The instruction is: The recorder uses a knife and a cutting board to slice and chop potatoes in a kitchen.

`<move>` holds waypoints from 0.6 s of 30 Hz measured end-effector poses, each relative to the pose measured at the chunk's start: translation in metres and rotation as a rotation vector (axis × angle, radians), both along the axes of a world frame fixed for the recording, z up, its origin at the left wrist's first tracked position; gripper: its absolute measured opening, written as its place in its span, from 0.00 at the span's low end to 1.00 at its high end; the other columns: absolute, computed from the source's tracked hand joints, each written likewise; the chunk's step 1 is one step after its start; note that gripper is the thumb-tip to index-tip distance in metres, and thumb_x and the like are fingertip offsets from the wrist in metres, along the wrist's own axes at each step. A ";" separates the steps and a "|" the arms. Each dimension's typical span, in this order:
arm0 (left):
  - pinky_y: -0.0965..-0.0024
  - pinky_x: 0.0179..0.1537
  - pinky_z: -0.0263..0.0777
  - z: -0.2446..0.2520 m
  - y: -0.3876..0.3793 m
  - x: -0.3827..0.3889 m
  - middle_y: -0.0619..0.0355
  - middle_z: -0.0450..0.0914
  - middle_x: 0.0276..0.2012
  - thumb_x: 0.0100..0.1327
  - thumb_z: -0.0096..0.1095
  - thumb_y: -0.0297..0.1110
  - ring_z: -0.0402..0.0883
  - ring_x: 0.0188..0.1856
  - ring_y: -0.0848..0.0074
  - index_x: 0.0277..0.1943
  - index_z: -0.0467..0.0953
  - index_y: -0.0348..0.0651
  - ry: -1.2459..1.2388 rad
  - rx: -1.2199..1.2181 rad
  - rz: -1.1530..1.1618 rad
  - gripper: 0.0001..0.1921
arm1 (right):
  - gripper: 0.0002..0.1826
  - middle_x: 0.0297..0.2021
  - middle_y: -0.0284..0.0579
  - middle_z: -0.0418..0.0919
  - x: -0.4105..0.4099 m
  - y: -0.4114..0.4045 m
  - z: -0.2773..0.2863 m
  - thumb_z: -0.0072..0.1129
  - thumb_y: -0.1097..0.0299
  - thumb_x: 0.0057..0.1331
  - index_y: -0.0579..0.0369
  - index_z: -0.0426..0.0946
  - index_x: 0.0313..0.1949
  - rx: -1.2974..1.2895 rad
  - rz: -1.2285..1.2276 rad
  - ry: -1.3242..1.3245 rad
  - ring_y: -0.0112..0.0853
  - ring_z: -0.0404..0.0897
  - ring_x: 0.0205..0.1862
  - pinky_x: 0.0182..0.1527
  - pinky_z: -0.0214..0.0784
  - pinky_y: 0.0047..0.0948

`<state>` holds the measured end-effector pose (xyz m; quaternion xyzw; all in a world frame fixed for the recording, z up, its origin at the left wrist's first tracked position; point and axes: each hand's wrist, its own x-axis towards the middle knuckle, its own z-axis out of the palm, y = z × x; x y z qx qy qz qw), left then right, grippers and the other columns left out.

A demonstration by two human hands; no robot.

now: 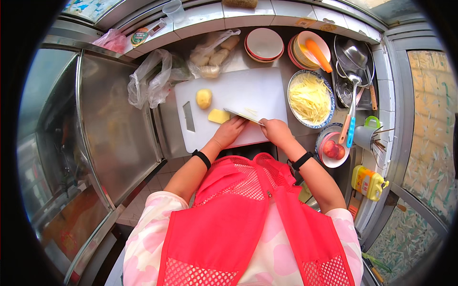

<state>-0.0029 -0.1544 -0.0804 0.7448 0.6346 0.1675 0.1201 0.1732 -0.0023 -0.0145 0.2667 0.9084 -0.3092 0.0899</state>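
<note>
My right hand (277, 132) grips the handle of a kitchen knife (244, 116), its blade slanting up and left across a white cutting board (229, 85). Close against the blade's near side are the fingertips of my left hand (230, 131); whether they press on a piece of food is hidden. A cut block of peeled potato (217, 116) lies left of those fingers. Farther up the board rests a whole peeled potato (204, 98). A few thin potato shreds (251, 111) lie just beyond the blade.
A blue-patterned bowl holds potato shreds (310, 98) right of the board. Beyond the board stand stacked bowls (264, 44), another stack with an orange-handled peeler (318, 55), and bagged potatoes (214, 55). Peaches (333, 150) sit in a bowl near two long-handled utensils (352, 107). Plastic bags (152, 80) lie left.
</note>
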 end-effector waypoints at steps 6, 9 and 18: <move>0.65 0.59 0.72 0.005 0.003 0.001 0.53 0.74 0.58 0.60 0.52 0.29 0.72 0.60 0.62 0.56 0.74 0.36 -0.012 0.002 0.003 0.21 | 0.11 0.29 0.58 0.81 -0.020 -0.005 -0.013 0.54 0.63 0.66 0.53 0.81 0.42 -0.063 -0.103 0.115 0.54 0.80 0.32 0.38 0.73 0.50; 0.65 0.59 0.71 0.002 0.000 0.000 0.52 0.74 0.58 0.60 0.52 0.29 0.72 0.61 0.62 0.56 0.75 0.35 0.030 0.016 -0.003 0.20 | 0.12 0.28 0.58 0.81 -0.014 0.001 -0.004 0.53 0.64 0.65 0.55 0.82 0.41 -0.076 -0.132 0.077 0.53 0.81 0.31 0.37 0.74 0.50; 0.65 0.61 0.70 0.002 -0.002 0.002 0.51 0.74 0.58 0.61 0.51 0.29 0.71 0.62 0.61 0.56 0.74 0.33 -0.004 -0.003 0.004 0.20 | 0.12 0.27 0.58 0.81 -0.010 -0.006 -0.007 0.53 0.64 0.65 0.56 0.82 0.40 -0.024 -0.038 0.023 0.52 0.81 0.31 0.38 0.74 0.49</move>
